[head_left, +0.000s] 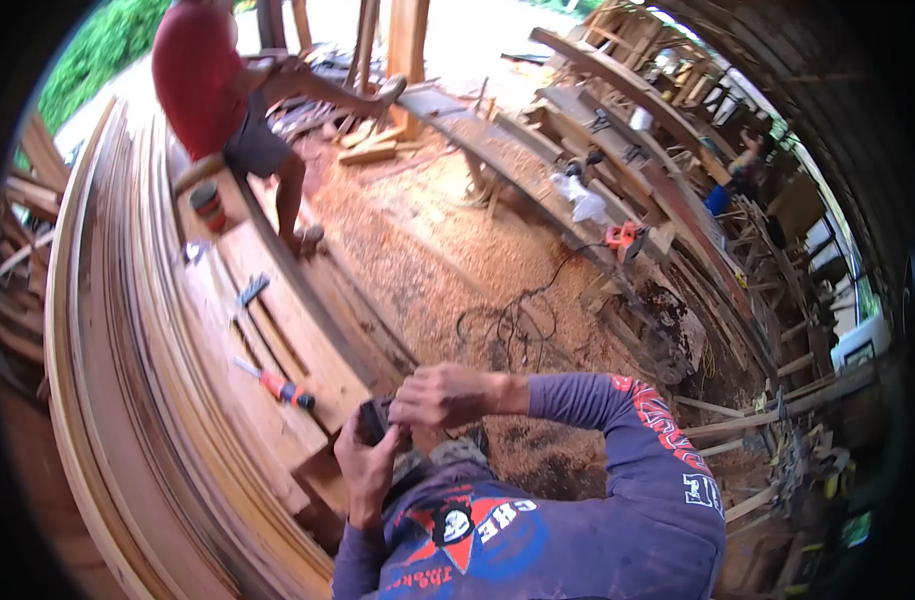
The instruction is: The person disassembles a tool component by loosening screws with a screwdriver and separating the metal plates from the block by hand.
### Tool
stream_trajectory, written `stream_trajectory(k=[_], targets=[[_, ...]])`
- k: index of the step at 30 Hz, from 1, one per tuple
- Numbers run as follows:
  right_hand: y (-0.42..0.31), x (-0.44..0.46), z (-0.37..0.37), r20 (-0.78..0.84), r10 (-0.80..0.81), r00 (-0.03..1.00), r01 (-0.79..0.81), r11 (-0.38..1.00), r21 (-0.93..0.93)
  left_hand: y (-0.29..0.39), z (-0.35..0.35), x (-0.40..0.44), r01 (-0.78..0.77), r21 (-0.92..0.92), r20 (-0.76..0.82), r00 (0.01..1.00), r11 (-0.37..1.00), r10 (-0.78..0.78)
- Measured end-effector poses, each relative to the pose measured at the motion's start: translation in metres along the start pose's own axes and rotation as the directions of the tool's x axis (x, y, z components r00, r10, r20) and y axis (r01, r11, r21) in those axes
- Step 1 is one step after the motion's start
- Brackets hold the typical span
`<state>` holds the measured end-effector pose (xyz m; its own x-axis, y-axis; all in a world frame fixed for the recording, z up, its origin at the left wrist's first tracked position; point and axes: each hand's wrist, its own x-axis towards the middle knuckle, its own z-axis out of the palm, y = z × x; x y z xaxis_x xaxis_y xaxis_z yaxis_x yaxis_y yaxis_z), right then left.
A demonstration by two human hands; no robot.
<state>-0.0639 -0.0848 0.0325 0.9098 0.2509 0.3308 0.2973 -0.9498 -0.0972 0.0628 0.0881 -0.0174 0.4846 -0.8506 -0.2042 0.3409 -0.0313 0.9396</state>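
Observation:
My left hand (pixel 365 462) is closed around a small, dark, boxy object (pixel 376 416), held in front of my chest. My right hand (pixel 435 396) grips the same object from the other side, with its fingers curled over it. What kind of thing it is cannot be made out, since the fingers hide much of it. Just left of my hands, a chisel-like tool with a red and black handle (pixel 287 389) lies on a thick wooden beam (pixel 282 300). Farther up that beam rests a hammer (pixel 254 291).
Long stacked boards (pixel 127 330) run along the left. A person in a red shirt (pixel 192 75) sits on the beam's far end, near a cup (pixel 208 207). Sawdust (pixel 477 240) and a dark cable (pixel 522 320) cover the ground. An orange power tool (pixel 625 238) lies right.

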Motion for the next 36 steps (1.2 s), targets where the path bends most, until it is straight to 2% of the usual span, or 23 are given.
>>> stream_trajectory(k=[1,2,4,6,7,9,13,16,19,21,24,29,31,33,34,36], targets=[[0.001,0.000,-0.004,0.030,0.006,1.000,-0.006,1.000,-0.001,0.002,0.002,-0.002,0.020,-0.056,-0.010,1.000,0.998,-0.021],[0.000,0.000,-0.007,0.013,0.021,1.000,-0.021,1.000,0.000,0.009,0.003,-0.001,-0.076,0.121,-0.006,0.997,0.990,0.077],[0.000,-0.003,-0.001,-0.019,0.012,1.000,-0.012,1.000,-0.003,0.012,0.004,-0.005,-0.143,0.230,-0.045,0.987,0.963,0.157],[-0.001,-0.002,-0.005,-0.078,-0.028,0.997,0.027,1.000,-0.008,0.008,0.006,-0.007,-0.077,0.093,-0.054,0.995,0.993,0.082],[-0.004,-0.002,-0.006,-0.059,-0.021,0.998,0.020,1.000,-0.010,0.000,0.006,-0.008,-0.115,0.093,-0.066,0.990,0.989,0.122],[-0.005,-0.005,0.000,-0.060,-0.016,0.998,0.016,1.000,-0.007,0.007,0.006,-0.013,0.003,-0.049,0.005,1.000,0.999,-0.003],[-0.003,-0.006,0.002,-0.033,-0.027,0.999,0.027,1.000,-0.002,0.010,0.003,-0.013,0.029,-0.015,-0.004,1.000,0.999,-0.029],[-0.003,-0.006,-0.001,-0.004,-0.013,1.000,0.013,1.000,-0.008,0.005,0.004,-0.010,-0.028,-0.036,-0.041,0.999,0.999,0.027],[-0.003,-0.003,-0.001,0.033,0.005,0.999,-0.004,1.000,-0.011,0.004,0.001,-0.008,-0.029,0.047,-0.006,1.000,0.998,0.029],[-0.003,-0.001,0.000,-0.005,0.029,1.000,-0.029,0.999,0.023,0.004,-0.001,-0.008,-0.077,0.144,-0.018,0.997,0.987,0.080],[-0.003,0.001,0.004,-0.058,0.045,0.997,-0.042,0.997,0.059,-0.002,-0.001,-0.005,-0.137,0.172,-0.058,0.987,0.976,0.149],[-0.002,0.007,0.001,-0.007,0.042,0.999,-0.042,0.998,0.040,0.004,-0.001,-0.008,-0.134,0.333,-0.106,0.978,0.933,0.179],[0.001,0.007,-0.001,0.000,0.013,1.000,-0.013,1.000,0.014,-0.001,-0.001,-0.005,-0.137,0.338,-0.122,0.975,0.931,0.188],[0.002,0.007,-0.003,0.037,0.005,0.999,-0.006,0.999,0.033,-0.005,0.002,-0.005,-0.133,0.276,-0.152,0.972,0.952,0.180],[0.001,0.010,-0.009,0.093,0.019,0.995,-0.016,1.000,-0.027,-0.002,0.008,-0.003,-0.146,0.097,-0.141,0.977,0.984,0.159],[0.002,0.009,-0.009,0.096,0.000,0.995,0.005,0.999,-0.054,0.001,0.006,-0.003,-0.116,0.073,-0.099,0.987,0.991,0.123]])
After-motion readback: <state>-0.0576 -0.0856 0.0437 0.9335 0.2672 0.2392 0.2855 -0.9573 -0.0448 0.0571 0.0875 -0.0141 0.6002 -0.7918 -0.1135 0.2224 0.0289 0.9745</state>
